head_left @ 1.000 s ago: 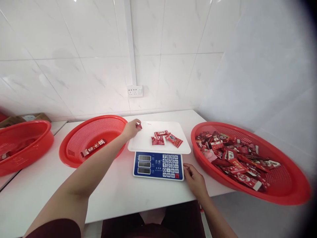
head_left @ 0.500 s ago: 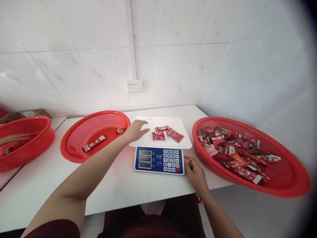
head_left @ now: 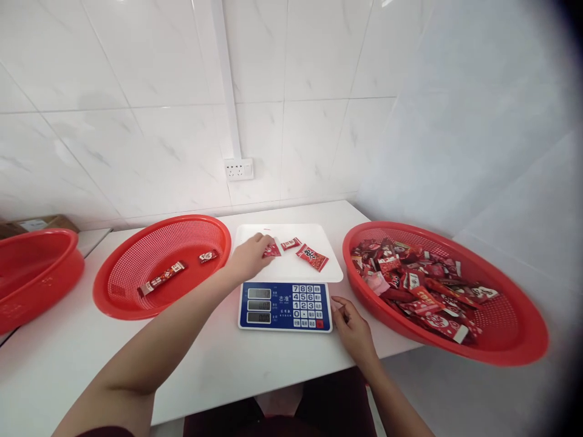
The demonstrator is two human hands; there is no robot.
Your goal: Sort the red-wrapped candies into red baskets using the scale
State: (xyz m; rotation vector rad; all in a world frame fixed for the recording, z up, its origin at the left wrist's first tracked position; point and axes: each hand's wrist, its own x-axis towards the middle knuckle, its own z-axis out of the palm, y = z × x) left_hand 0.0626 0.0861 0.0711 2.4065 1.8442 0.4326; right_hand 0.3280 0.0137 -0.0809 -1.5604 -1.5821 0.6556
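Note:
My left hand (head_left: pixel 252 258) is over the left part of the white scale pan (head_left: pixel 319 276), its fingers closed on a small red snack packet (head_left: pixel 272 247). Part of that packet is hidden behind the fingers. To its right on the pan lie a small red packet (head_left: pixel 290 244) and a larger red packet (head_left: pixel 312 257) with a big black character. My right hand (head_left: pixel 354 331) rests on the table at the right edge of the blue-fronted digital scale (head_left: pixel 285 308). Its thumb and forefinger are slightly apart, with nothing seen between them.
A red perforated basket (head_left: pixel 109 273) on the left holds a long packet (head_left: pixel 163 278) and a small packet (head_left: pixel 208 257). Another basket (head_left: pixel 523 340) on the right holds many red packets and overhangs the table edge. A third red basket (head_left: pixel 68 255) stands far left. A wall socket (head_left: pixel 238 169) is behind.
My left hand has come down onto the pan and closed on the red packet at its left. My view has shifted slightly. The other person's hand at far left is out of sight.

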